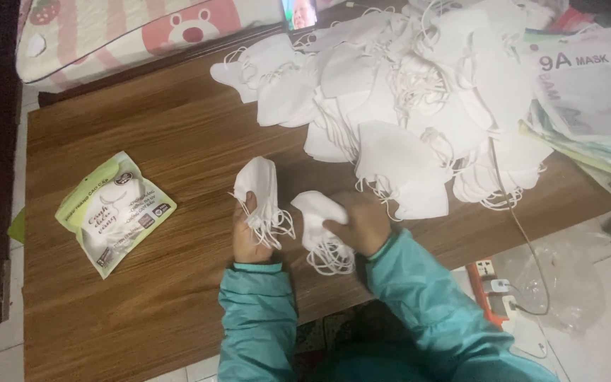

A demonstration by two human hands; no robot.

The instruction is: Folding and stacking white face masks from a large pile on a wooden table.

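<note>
My left hand (247, 232) grips a small stack of folded white face masks (258, 185), held upright with the ear loops dangling over my fingers. Just to its right, my right hand (363, 223) holds another folded white mask (315, 216), its loops hanging toward the table's front edge. Both hands hover over the wooden table (178, 141) near its front. Behind them a big loose pile of white masks (404, 92) covers the table's back right. Both sleeves are teal.
A green and white filled pouch (114, 212) lies at the table's left. Flat empty packaging bags (588, 99) are stacked at the far right. A phone (300, 13) stands at the back. A power strip (493, 286) with a cable lies on the floor at right.
</note>
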